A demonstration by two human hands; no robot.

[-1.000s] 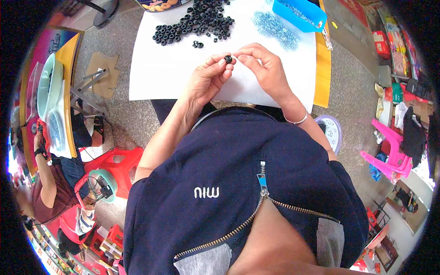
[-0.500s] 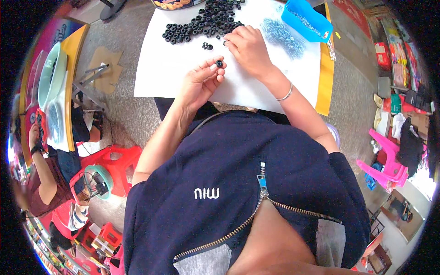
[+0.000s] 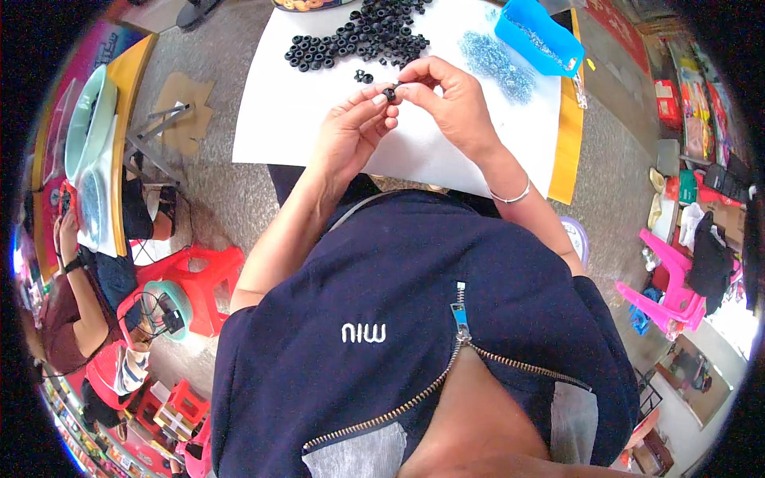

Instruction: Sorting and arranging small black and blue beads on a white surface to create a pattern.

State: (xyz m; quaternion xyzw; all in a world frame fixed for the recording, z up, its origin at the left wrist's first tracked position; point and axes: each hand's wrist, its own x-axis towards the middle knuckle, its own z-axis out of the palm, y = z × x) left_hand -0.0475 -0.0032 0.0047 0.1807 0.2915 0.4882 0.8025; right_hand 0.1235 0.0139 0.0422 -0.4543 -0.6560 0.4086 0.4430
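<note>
My left hand (image 3: 351, 131) pinches a small round black plastic part with a hole (image 3: 389, 94) between thumb and fingertips. My right hand (image 3: 458, 107) meets it from the right, thumb and forefinger closed in a pinch at the part's upper edge. A tiny dark piece seems to be in that pinch, mostly hidden by the fingertips. Just beyond the hands, two small black pieces (image 3: 363, 76) lie on the white sheet (image 3: 291, 119). Farther back spreads a pile of black ring-shaped parts (image 3: 323, 49), with smaller black pieces (image 3: 390, 52) at its right side.
Right of the pile, small shiny bits (image 3: 496, 65) are scattered beside a blue tray (image 3: 570, 65) holding more. A yellow table edge (image 3: 567, 151) shows at right. To the left, another person (image 3: 76, 307) works by a table with a pale green basin (image 3: 102, 99). Red (image 3: 211, 279) and pink (image 3: 669, 279) stools flank me.
My right hand has come from the small black pieces toward me and joined my left hand at the round part. My left hand has risen slightly, still holding the part.
</note>
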